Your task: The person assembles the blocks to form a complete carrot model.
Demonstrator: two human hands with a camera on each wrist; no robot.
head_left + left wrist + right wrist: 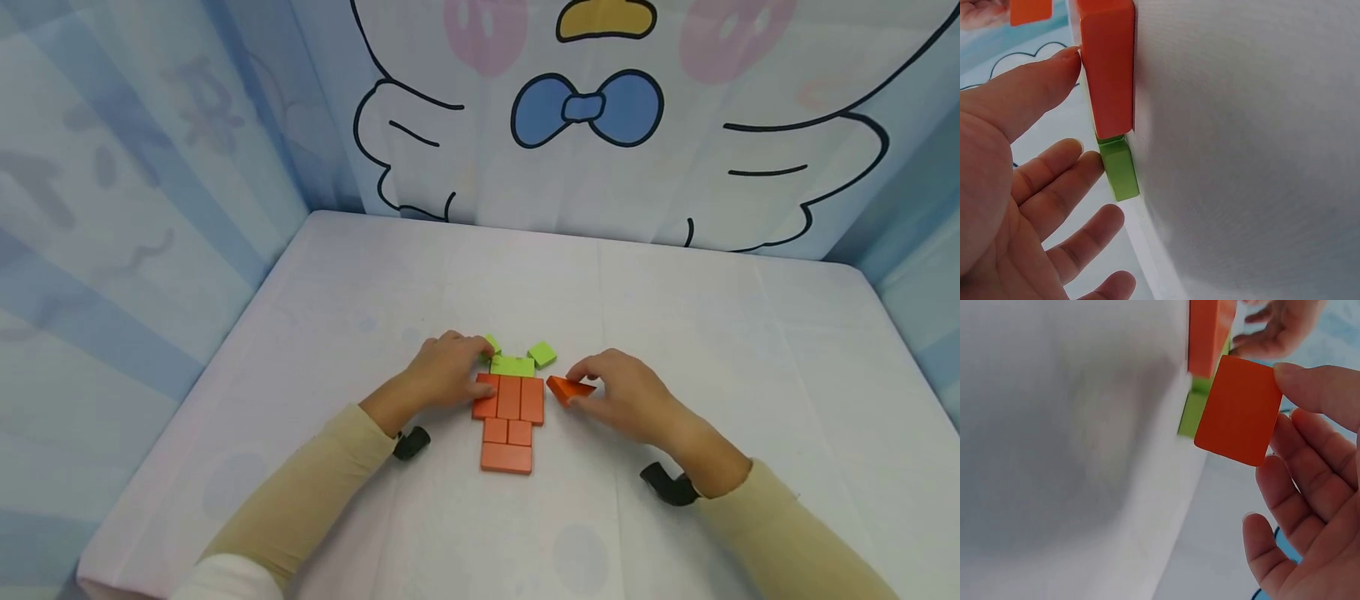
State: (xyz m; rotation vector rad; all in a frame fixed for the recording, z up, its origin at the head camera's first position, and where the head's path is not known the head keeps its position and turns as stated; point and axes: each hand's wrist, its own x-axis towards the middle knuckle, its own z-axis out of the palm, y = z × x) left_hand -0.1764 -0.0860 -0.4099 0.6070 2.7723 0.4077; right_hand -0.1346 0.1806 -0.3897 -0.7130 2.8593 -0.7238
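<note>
A flat figure of red blocks [506, 457] and a green block [512, 367] lies on the white table [585, 508]. Two small green blocks flank its top: the right one [542, 354] shows fully, while the left [492, 342] is partly covered by fingers. My left hand [448, 371] lies along the figure's left side, thumb on a red block [1110, 75] and fingertips at a green block [1120, 169], fingers fairly straight. Just right of the figure, my right hand [626, 396] pinches an orange triangular block [567, 389]. Its rectangular face [1238, 412] shows in the right wrist view.
Black curved pieces sit at the left wrist [412, 443] and the right wrist [670, 486]. A cartoon-printed curtain [585, 183] hangs behind the table's far edge, and blue-and-white fabric [135, 217] hangs along the left side.
</note>
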